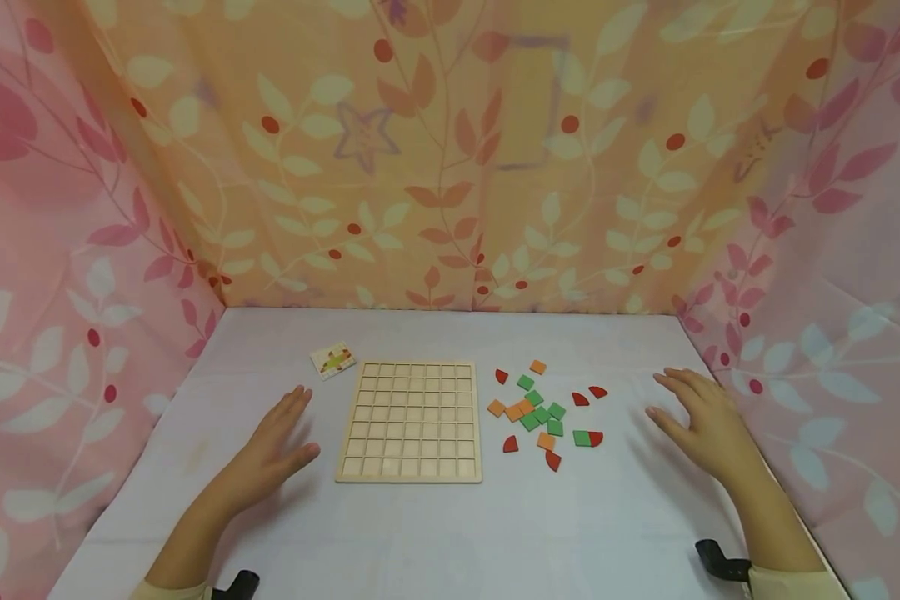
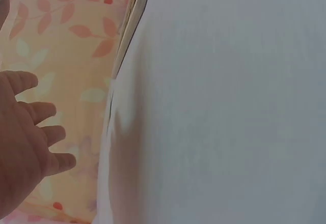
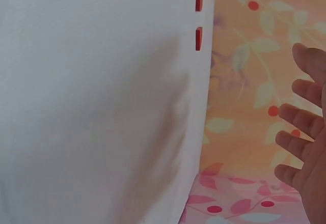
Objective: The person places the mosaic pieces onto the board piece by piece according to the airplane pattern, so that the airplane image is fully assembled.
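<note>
My left hand (image 1: 262,462) hovers over the white table, left of a wooden grid board (image 1: 412,421), fingers extended and holding nothing. On the far right, my right hand (image 1: 701,425) is likewise raised with fingers spread and nothing in it. Between the board and the right hand lie loose pieces: green squares (image 1: 534,398), orange squares (image 1: 497,408) and red quarter-circle pieces (image 1: 511,444). One red piece (image 1: 596,438) touches a green square (image 1: 581,438). The board's square cells hold no pieces. In the right wrist view, red pieces (image 3: 198,38) show edge-on beyond the hand's shadow.
A small patterned card (image 1: 333,360) lies behind the board's left corner. Floral cloth walls (image 1: 442,208) enclose the white tabletop (image 1: 420,542) at the back and both sides. A black wrist mount (image 1: 722,562) sits at the right wrist, another (image 1: 237,586) at the left.
</note>
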`<control>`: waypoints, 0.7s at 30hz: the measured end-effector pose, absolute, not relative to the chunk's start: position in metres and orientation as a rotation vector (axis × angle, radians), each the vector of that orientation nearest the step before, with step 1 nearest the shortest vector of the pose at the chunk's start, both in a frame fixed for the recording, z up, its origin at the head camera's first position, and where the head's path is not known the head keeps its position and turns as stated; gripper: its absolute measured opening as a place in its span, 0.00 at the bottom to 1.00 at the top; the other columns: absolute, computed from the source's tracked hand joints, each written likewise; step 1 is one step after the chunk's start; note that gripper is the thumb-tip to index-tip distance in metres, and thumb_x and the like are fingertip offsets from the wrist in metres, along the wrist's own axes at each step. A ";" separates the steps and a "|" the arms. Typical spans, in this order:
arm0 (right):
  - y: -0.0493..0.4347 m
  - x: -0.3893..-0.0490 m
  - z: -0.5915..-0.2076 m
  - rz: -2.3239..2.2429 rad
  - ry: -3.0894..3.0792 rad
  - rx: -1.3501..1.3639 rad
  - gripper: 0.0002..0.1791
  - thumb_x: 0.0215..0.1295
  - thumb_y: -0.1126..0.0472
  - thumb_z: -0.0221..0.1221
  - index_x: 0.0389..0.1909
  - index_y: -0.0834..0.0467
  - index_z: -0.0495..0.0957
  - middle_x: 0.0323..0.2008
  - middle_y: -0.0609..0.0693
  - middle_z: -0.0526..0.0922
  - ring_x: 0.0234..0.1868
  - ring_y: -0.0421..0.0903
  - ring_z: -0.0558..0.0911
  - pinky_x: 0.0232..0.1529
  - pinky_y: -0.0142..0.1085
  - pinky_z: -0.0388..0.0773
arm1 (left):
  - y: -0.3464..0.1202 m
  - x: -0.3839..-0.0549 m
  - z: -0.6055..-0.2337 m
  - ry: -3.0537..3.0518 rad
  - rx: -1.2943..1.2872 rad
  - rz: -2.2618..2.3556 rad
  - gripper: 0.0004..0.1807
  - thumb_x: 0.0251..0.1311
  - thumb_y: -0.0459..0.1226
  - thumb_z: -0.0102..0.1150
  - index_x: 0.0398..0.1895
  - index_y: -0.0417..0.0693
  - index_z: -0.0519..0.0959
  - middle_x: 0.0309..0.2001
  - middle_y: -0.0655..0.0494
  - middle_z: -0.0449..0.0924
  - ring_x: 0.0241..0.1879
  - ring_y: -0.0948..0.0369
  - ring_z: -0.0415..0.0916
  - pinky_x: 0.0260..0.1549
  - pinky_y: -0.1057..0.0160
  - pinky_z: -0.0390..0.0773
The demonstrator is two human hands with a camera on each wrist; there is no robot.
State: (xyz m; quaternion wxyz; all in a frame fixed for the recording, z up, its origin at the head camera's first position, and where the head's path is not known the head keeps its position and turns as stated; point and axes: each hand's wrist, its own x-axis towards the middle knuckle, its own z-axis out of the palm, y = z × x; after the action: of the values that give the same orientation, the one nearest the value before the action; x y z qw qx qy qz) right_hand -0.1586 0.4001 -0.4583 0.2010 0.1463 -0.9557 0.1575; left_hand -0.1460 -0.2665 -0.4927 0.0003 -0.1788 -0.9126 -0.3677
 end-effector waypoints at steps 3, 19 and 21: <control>0.397 -0.163 -0.459 0.494 -2.688 0.382 0.33 0.59 0.54 0.73 0.64 0.59 0.77 0.63 0.62 0.77 0.66 0.65 0.71 0.66 0.67 0.65 | -0.262 -0.147 -0.494 -2.874 -0.536 -1.227 0.46 0.69 0.45 0.63 0.84 0.51 0.49 0.83 0.42 0.44 0.80 0.36 0.39 0.70 0.23 0.48; 0.383 -0.191 -0.467 0.732 -2.826 0.268 0.31 0.68 0.48 0.67 0.66 0.59 0.76 0.64 0.65 0.77 0.68 0.69 0.70 0.64 0.72 0.65 | -0.242 -0.149 -0.510 -2.756 -0.492 -1.748 0.36 0.77 0.40 0.51 0.82 0.47 0.51 0.81 0.40 0.52 0.78 0.35 0.49 0.74 0.47 0.62; 0.381 -0.195 -0.468 0.758 -2.832 0.260 0.31 0.68 0.47 0.66 0.66 0.59 0.76 0.64 0.64 0.76 0.68 0.68 0.70 0.65 0.71 0.65 | -0.240 -0.148 -0.512 -2.754 -0.466 -1.758 0.37 0.75 0.39 0.54 0.83 0.51 0.51 0.81 0.43 0.51 0.79 0.35 0.47 0.74 0.39 0.58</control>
State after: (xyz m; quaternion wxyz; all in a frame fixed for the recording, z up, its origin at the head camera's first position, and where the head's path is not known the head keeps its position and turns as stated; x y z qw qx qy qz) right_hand -0.1950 0.3812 -0.4682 0.0990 0.0878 -0.9575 0.2563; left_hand -0.1481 -0.2403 -0.5121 -0.0794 -0.1408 -0.8318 -0.5310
